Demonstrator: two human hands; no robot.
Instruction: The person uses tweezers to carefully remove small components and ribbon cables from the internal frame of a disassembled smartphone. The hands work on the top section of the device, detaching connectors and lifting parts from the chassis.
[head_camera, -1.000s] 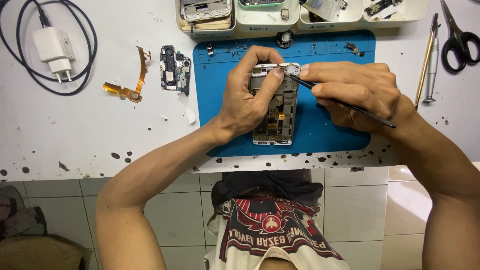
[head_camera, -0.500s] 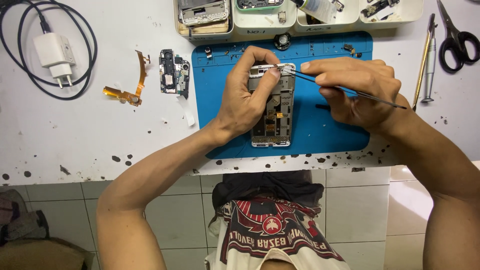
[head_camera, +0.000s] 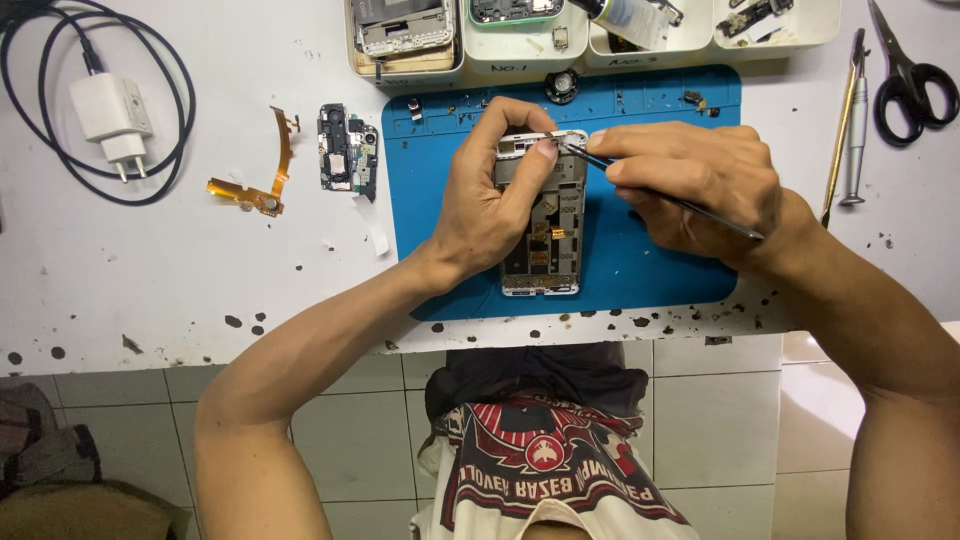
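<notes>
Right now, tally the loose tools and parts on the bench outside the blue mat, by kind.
White charger plug with black cable: 1
Orange flex cable: 1
Small black circuit board: 1
Black-handled scissors: 1
Silver screwdriver: 1
Thin brass-coloured rod: 1
Total: 6
Not counted: contents of the white trays at the top, partly out of view.

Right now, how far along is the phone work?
Done: the phone lies opened on the blue mat, with a board and flex cable set aside. In hand: the left hand steadies it while the right hand works tweezers at its top. Left: other inner parts remain in place.
</notes>
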